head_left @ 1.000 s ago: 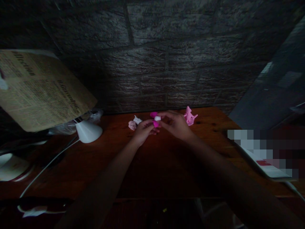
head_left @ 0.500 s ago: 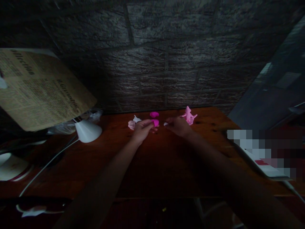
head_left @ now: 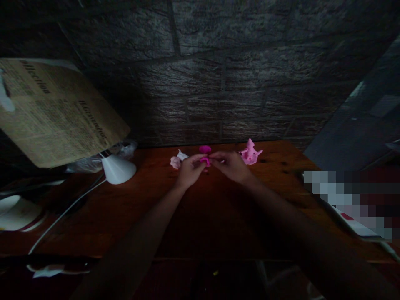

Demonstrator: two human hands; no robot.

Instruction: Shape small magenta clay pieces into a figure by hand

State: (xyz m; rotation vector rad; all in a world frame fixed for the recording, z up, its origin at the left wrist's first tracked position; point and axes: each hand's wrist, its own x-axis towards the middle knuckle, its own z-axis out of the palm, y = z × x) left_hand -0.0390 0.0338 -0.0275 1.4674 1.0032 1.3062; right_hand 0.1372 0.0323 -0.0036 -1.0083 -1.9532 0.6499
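Both of my hands meet over the far part of a reddish wooden table [head_left: 218, 216]. My left hand [head_left: 188, 171] and my right hand [head_left: 230, 166] pinch a small bright pink piece [head_left: 205, 160] between their fingertips. Just behind it lies another bright pink piece [head_left: 205, 148]. A pale pink and white crumpled lump [head_left: 176, 160] sits left of my left hand. A light pink folded shape [head_left: 250, 152] stands right of my right hand. The light is dim and the small pieces are hard to make out.
A dark brick wall [head_left: 218, 83] rises behind the table. A white cone-shaped lamp head [head_left: 118, 168] with a cord lies at the left, under a tilted newspaper sheet [head_left: 53, 112]. A white dish [head_left: 15, 212] sits far left. A flat white item [head_left: 356, 225] lies at the right edge.
My right hand, which had pulled away to the right half a second ago, has come back to my left hand and now pinches the pink piece with it.
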